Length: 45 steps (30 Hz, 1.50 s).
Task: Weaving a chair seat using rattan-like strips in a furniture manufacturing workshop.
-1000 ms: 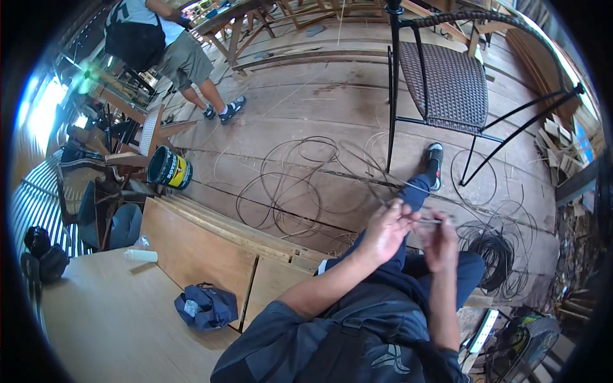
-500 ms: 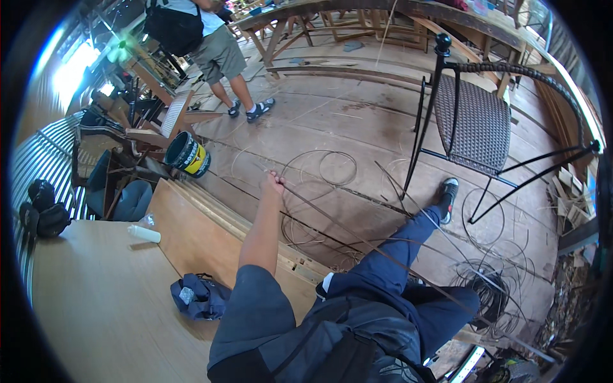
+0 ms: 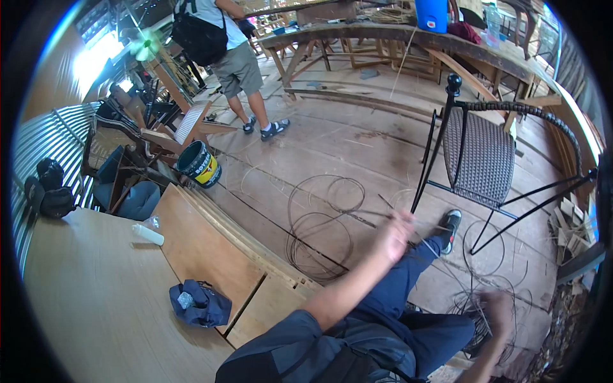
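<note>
My left hand (image 3: 393, 237), somewhat blurred, is in front of my thigh with its fingers closed around a thin brown wicker strand. My right hand (image 3: 497, 313) is low on the right beside a tangled coil of dark strands (image 3: 474, 335); motion smears its fingers, so its grip cannot be made out. Loose loops of the same strand (image 3: 319, 217) lie on the plank floor left of my left hand. A dark metal-framed chair with a woven brown wicker seat (image 3: 482, 159) stands ahead on the right, beyond my shoe.
Wooden boards (image 3: 96, 293) at my left carry a dark blue bag (image 3: 199, 305) and a white bottle (image 3: 148, 234). A dark bucket (image 3: 199, 165) stands beyond. Another person (image 3: 239, 64) stands at the far left. A long workbench (image 3: 383, 33) bears a blue container (image 3: 431, 16).
My left hand has come back and rightward from its outstretched reach at the left. My right hand has come into view at the lower right. The view has shifted slightly.
</note>
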Motion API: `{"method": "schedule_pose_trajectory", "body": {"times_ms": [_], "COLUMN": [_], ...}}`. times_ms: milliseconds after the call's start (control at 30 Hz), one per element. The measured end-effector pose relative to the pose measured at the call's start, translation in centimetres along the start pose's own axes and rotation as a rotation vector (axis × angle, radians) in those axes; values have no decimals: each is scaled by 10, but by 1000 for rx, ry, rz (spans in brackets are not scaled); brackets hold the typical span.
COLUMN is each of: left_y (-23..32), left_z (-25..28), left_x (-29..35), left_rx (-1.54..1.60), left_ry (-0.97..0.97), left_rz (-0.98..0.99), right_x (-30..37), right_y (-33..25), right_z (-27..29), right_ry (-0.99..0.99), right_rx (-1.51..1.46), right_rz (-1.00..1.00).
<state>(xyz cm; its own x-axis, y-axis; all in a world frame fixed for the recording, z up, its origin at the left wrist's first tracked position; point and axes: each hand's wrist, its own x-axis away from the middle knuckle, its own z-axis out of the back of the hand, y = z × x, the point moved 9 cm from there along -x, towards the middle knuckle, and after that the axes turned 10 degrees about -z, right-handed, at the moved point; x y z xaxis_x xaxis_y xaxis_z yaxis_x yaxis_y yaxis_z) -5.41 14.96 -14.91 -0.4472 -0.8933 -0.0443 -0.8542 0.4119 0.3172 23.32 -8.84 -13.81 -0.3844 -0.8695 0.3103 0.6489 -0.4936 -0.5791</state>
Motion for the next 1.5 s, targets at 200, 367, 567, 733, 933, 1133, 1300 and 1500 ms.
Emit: {"method": "schedule_pose_trajectory", "body": {"times_ms": [200, 367, 567, 733, 933, 1133, 1300, 1500], "left_y": [-77, 54, 194, 211, 184, 127, 98, 88], "left_z": [-41, 13, 2, -23, 4, 22, 55, 86], "left_x": [108, 58, 54, 64, 65, 52, 48, 54], "left_rx": [-181, -527, -673, -808, -823, -522, -444, -579], "left_ry": [238, 169, 473, 376, 448, 361, 520, 608], "left_rz": [209, -330, -694, -793, -637, -464, -303, -224], "right_x": [14, 13, 24, 24, 29, 44, 45, 35], "right_y": [-128, -76, -84, -85, -68, -58, -59, -52], "right_z": [-115, -140, -161, -170, -175, -183, -185, -197], "right_ry": [-29, 131, 105, 71, 51, 80, 117, 118], "right_rx": [-1764, -1843, -1842, -1810, -1793, -1786, -1755, -1704], "right_rz": [44, -87, -190, -206, -238, -316, -367, -440]}}
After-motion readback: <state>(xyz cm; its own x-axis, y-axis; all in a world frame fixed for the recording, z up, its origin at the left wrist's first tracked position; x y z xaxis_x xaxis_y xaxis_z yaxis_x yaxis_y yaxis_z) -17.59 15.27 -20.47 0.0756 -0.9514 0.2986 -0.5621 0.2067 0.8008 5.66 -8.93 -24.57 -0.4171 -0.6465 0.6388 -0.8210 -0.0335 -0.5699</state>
